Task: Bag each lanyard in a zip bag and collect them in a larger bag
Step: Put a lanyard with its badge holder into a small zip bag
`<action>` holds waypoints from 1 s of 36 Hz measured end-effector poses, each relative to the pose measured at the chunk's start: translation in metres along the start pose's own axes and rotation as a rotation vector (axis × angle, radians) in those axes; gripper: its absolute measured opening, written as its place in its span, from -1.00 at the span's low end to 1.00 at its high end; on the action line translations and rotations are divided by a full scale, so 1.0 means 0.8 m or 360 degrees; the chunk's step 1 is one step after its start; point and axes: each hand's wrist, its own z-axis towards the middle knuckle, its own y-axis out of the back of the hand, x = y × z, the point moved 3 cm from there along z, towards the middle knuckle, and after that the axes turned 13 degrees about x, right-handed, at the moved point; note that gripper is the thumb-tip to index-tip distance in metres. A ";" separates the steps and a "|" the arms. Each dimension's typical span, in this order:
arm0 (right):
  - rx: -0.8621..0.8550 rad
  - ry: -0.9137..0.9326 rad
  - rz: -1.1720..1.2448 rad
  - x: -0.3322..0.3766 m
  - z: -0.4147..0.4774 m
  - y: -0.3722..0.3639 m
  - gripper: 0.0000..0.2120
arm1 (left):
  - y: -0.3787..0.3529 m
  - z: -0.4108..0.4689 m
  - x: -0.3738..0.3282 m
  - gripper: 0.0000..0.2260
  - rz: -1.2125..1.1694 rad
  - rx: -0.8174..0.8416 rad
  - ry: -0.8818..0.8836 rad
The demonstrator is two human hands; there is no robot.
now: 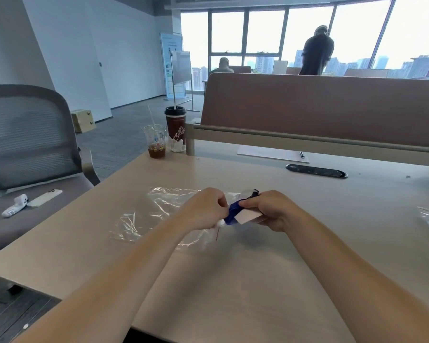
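a grey mesh chair (27, 134) stands to my left, a white phone (45, 198) and a small white controller (14, 205) just beside each other on its seat. at the table's (233, 280) far left corner stand a clear cup with a straw (155, 142) and a tall dark red cup (175, 125), black-lidded. a paper sheet (270, 153) with a pen (302, 154) lies under the brown divider (320, 105).

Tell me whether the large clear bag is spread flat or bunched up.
Spread flat: the large clear bag lies wrinkled on the desk, partly under the left hand.
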 end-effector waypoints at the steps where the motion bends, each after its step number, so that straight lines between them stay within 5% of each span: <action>1: -0.0008 -0.0005 0.0027 0.000 0.000 0.000 -0.95 | 0.000 -0.001 0.000 -0.92 -0.0029 0.0030 0.0016; 36: -0.0014 0.0106 0.0230 -0.002 0.003 -0.017 -0.85 | 0.006 0.000 0.004 -0.86 -0.0389 -0.0074 0.0152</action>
